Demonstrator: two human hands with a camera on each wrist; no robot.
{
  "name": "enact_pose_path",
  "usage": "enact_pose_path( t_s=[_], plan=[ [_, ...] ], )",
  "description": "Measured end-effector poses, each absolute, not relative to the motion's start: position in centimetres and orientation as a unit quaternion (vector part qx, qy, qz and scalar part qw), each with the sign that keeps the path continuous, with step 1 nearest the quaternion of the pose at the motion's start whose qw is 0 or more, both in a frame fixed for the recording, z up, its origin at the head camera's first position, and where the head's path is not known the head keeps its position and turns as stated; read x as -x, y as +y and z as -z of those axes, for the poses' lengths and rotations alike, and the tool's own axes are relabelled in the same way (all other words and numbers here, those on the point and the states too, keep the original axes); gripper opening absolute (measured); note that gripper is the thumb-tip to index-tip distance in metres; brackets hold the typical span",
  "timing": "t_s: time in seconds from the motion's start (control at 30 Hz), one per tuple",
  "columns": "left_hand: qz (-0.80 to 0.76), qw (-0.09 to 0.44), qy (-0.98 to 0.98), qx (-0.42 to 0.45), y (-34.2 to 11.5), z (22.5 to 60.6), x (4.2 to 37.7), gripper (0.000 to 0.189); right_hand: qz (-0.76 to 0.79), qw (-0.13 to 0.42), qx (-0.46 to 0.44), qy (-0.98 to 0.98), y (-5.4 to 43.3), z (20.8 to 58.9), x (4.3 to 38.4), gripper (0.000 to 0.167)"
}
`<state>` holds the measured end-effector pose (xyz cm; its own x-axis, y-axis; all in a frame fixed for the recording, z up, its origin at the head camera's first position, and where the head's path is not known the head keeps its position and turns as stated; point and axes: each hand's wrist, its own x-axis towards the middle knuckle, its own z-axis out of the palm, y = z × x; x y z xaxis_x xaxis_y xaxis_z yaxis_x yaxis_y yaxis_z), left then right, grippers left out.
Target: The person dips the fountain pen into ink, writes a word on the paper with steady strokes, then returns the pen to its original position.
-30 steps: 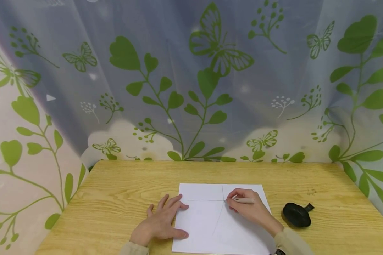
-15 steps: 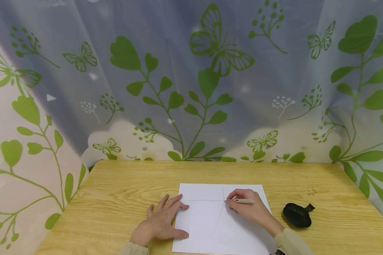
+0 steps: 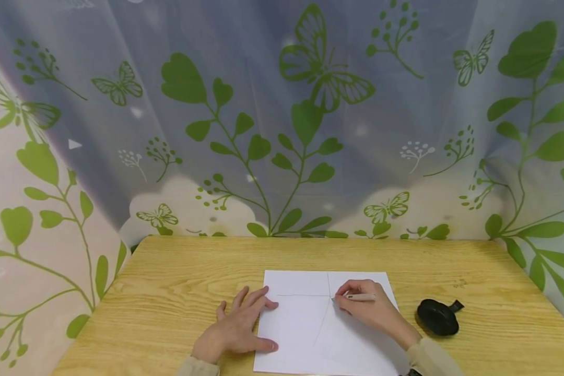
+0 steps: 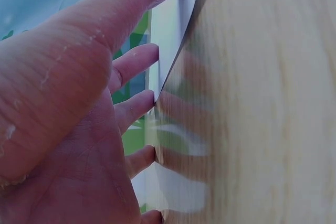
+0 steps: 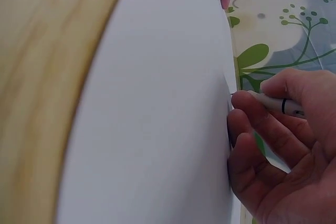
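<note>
A white sheet of paper (image 3: 296,334) lies on the wooden table, bearing a horizontal line, a short vertical line and a slanting line that meet near the pen tip. My right hand (image 3: 368,308) pinches a light-coloured pen (image 3: 361,297) between thumb and fingers, its tip at that meeting point. In the right wrist view the pen (image 5: 278,104) shows a dark ring, and the curled lower fingers rest on the paper. My left hand (image 3: 237,329) lies spread across the paper's left edge, thumb and some fingertips on the sheet, the others on the wood.
A small black object with a short tab (image 3: 437,317), its kind unclear, sits right of the paper. The wooden table (image 3: 192,266) ends at a curtain (image 3: 263,130) printed with green leaves and butterflies.
My right hand and the pen have shifted very slightly to the right. The left hand and the paper stay in place.
</note>
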<state>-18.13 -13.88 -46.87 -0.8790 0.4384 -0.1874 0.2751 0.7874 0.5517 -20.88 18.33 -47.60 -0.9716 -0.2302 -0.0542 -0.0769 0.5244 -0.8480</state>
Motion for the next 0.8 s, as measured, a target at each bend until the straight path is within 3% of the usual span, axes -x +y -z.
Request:
enact_pose_path(
  t_s=[0.8],
  plan=[
    [-0.263, 0.152, 0.934, -0.19, -13.85, 46.78, 18.1, 0.067, 0.451, 0.085, 0.11, 0.882, 19.01, 47.33, 20.17, 0.014]
  ],
)
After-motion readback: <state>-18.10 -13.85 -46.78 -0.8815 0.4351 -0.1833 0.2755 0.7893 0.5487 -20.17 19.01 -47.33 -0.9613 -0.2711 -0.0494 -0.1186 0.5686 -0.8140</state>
